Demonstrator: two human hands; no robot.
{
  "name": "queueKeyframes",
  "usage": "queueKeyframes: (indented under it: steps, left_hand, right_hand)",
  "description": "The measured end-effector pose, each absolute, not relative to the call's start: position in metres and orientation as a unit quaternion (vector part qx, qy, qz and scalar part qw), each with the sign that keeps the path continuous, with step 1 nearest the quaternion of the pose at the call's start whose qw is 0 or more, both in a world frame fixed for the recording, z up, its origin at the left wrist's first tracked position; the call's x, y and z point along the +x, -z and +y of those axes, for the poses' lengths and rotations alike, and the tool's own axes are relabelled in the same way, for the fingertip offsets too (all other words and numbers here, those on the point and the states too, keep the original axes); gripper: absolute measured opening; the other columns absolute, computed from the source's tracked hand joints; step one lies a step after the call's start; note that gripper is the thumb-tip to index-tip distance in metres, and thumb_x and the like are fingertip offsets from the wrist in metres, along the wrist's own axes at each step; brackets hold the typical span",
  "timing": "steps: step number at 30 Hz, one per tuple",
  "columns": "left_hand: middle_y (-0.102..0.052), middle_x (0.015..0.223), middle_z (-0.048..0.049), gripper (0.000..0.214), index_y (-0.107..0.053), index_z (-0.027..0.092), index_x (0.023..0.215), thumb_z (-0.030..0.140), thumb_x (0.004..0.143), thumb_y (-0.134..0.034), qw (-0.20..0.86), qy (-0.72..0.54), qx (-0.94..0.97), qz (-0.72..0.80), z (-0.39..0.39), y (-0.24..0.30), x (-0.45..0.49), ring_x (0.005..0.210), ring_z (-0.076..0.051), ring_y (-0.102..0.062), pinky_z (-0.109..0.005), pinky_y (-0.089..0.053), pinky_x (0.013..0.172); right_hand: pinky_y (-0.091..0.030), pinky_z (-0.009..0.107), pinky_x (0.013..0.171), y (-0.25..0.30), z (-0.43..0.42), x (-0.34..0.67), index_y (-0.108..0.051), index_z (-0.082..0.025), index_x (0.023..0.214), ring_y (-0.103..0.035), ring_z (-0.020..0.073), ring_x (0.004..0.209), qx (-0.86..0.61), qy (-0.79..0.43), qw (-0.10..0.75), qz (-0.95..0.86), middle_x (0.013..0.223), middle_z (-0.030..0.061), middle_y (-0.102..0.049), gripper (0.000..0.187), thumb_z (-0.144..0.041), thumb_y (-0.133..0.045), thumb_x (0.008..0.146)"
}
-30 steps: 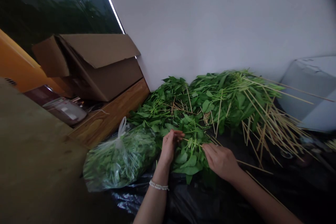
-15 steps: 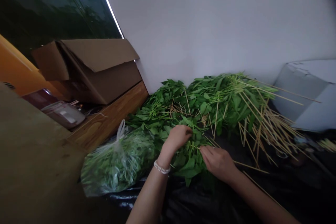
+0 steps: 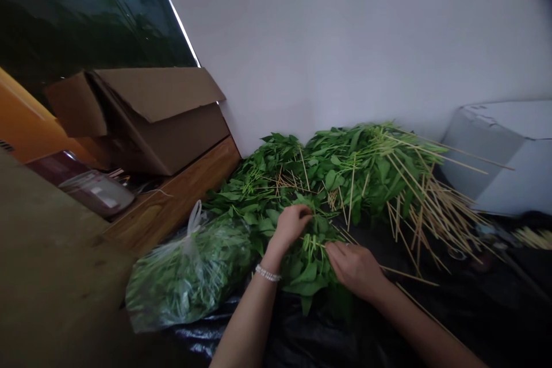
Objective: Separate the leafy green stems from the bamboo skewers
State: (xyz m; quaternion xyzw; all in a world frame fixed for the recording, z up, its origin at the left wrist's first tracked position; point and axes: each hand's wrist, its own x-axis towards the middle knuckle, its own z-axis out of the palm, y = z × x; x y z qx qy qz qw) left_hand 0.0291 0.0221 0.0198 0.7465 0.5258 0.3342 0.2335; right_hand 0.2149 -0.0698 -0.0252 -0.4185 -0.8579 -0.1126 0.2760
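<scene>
A big heap of green leafy stalks (image 3: 345, 172) lies on black plastic sheeting (image 3: 328, 333) against the white wall. My left hand (image 3: 291, 224), with a bead bracelet on its wrist, is curled into the leaves at the near edge of the heap. My right hand (image 3: 353, 267) is closed on a small bunch of leafy stems (image 3: 313, 261), gripping it at the stem ends. Bare pale stalks (image 3: 435, 207) fan out to the right of the heap.
A tied clear plastic bag of greens (image 3: 190, 267) lies to the left of my hands. An open cardboard box (image 3: 146, 115) sits on a wooden ledge (image 3: 181, 198) behind it. A grey-white box (image 3: 504, 155) stands at the right.
My left hand has moved from the small bunch up into the heap and curled shut in the leaves. My right hand has stayed on the bunch.
</scene>
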Motion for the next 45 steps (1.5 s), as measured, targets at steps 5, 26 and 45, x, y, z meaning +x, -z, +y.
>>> queueKeyframes:
  steps: [5,26,45]
  left_hand:
    - [-0.072,0.081,-0.0060,0.024,-0.071,0.016,0.090,0.033,0.073,-0.070,0.378,-0.537,0.570,0.494,0.005,-0.007,0.007,0.073,-0.017,-0.063,-0.027,-0.047,0.071]
    - [-0.074,0.082,-0.0071,0.040,-0.074,0.014,0.090,0.044,0.063,-0.079,0.525,-0.546,0.461,0.464,-0.016,0.015,0.017,0.060,-0.011,-0.059,-0.026,-0.048,0.066]
    - [-0.074,0.078,-0.0054,0.038,-0.074,0.014,0.085,0.044,0.062,-0.079,0.527,-0.547,0.455,0.465,-0.016,0.015,0.017,0.058,-0.010,-0.057,-0.024,-0.046,0.063]
  right_hand:
    - [-0.033,0.025,0.059,0.028,-0.067,0.218,-0.062,-0.016,0.095,-0.055,0.0103,0.061,-0.434,0.134,0.308,-0.836,0.071,0.0010,-0.060,0.021,-0.011,-0.043,0.090]
    - [-0.041,0.024,0.062,0.030,-0.064,0.223,-0.062,-0.013,0.113,-0.059,0.0116,0.063,-0.468,0.165,0.311,-0.810,0.079,0.0038,-0.065,0.034,-0.005,-0.041,0.087]
    - [-0.038,0.025,0.059,0.031,-0.063,0.223,-0.062,-0.014,0.113,-0.058,0.0116,0.061,-0.467,0.174,0.303,-0.812,0.078,0.0024,-0.065,0.034,-0.006,-0.042,0.086]
